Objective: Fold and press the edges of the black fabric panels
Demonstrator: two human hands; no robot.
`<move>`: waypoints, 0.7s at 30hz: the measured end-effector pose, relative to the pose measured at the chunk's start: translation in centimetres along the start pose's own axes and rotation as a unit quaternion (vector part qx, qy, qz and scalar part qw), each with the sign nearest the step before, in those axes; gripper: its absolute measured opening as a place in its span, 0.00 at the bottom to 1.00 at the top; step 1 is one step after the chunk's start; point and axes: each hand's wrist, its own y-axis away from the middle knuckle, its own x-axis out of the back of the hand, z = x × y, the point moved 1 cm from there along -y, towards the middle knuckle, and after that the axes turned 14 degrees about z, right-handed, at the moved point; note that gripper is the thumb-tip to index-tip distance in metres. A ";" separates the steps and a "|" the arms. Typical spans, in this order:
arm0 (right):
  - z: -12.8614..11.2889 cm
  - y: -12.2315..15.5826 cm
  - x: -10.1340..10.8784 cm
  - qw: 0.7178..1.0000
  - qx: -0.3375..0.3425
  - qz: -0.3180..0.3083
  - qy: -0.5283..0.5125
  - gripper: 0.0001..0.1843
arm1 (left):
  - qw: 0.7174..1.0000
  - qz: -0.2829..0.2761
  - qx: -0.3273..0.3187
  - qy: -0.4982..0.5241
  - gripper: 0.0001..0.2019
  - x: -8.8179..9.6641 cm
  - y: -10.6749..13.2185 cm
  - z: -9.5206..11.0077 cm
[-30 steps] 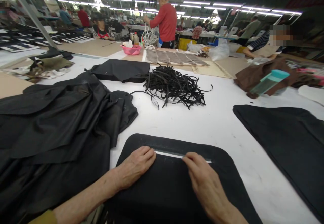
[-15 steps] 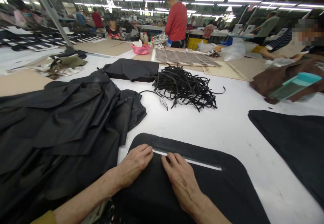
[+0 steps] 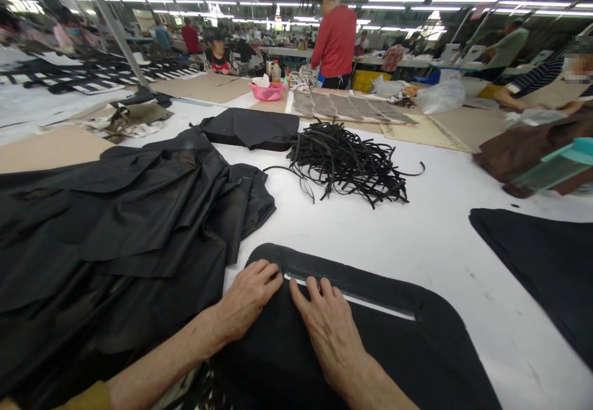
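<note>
A white desk spreads before you. Heaped black sheets take up its nine-o'clock side. At six o'clock, right in front of you, lies the black panel. Your right hand rests on it, fingers slightly parted; your left hand has its fingers bent close together. Both sets of fingertips are at the nine-o'clock end of a narrow white band; whether they pinch anything, I cannot tell.
</note>
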 end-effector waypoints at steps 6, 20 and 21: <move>-0.4 -0.5 -0.2 0.999 0.000 -0.026 0.018 0.30 | 0.999 -0.003 0.033 0.021 0.12 -0.2 -0.1 0.0; -0.3 -0.1 -0.1 1.000 -0.019 0.011 -0.009 0.30 | 0.999 0.010 0.025 -0.025 0.23 -0.6 0.1 0.2; -0.1 0.2 0.0 0.999 -0.020 0.021 -0.016 0.29 | 0.999 0.010 0.005 -0.046 0.24 -0.7 0.2 0.2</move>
